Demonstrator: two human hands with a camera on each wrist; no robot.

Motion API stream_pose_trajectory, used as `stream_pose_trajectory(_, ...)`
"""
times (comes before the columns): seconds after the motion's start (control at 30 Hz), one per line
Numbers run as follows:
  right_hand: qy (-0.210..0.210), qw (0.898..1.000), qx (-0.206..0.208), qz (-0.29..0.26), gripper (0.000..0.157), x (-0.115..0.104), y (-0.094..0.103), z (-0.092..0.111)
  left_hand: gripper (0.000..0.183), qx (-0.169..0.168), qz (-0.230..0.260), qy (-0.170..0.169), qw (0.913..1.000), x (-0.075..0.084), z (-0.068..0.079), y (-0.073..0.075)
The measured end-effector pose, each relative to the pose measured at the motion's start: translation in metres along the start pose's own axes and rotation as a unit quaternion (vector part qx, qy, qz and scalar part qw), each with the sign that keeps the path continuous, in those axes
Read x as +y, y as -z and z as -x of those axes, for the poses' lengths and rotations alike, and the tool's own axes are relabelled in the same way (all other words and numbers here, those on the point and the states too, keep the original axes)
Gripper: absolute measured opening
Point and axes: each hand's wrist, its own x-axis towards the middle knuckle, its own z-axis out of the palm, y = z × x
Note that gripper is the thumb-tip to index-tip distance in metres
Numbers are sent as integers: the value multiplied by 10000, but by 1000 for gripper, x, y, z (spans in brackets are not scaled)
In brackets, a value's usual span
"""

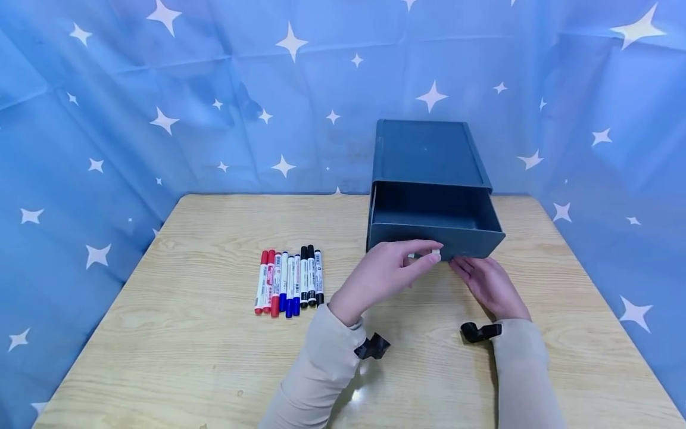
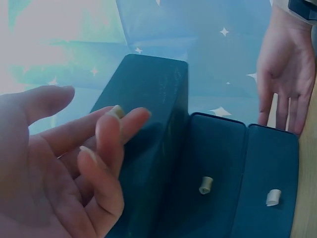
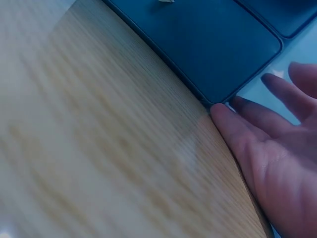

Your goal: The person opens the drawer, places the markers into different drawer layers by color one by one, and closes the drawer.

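Observation:
A dark blue-grey drawer cabinet (image 1: 429,152) stands at the back right of the table, its top drawer (image 1: 466,243) pulled out. No contents show in the visible part of that drawer. My left hand (image 1: 388,271) is at the drawer's front, and its bent fingers hold the small pale knob (image 2: 117,111) between them; the thumb stays apart. Two lower drawers, each with a pale knob (image 2: 206,185), are closed. My right hand (image 1: 493,286) touches the cabinet's lower right corner with fairly straight fingertips (image 3: 220,111).
Left of the cabinet, a row of markers (image 1: 289,283) with red, blue and black caps lies side by side on the wooden table (image 1: 177,333). A blue curtain (image 1: 311,89) with white stars hangs behind the table and along both sides.

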Motion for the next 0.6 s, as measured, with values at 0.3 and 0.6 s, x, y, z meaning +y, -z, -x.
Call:
stream_pose_trajectory(0.3,91,9998,-138,-116,48,0,2,-3,45,-76,-767,-255,9967,8,3,5)
stream_pose_trajectory(0.6,235,9997,-92,34,48,0,2,-6,47,-241,-1201,-456,9914,15,7,5)
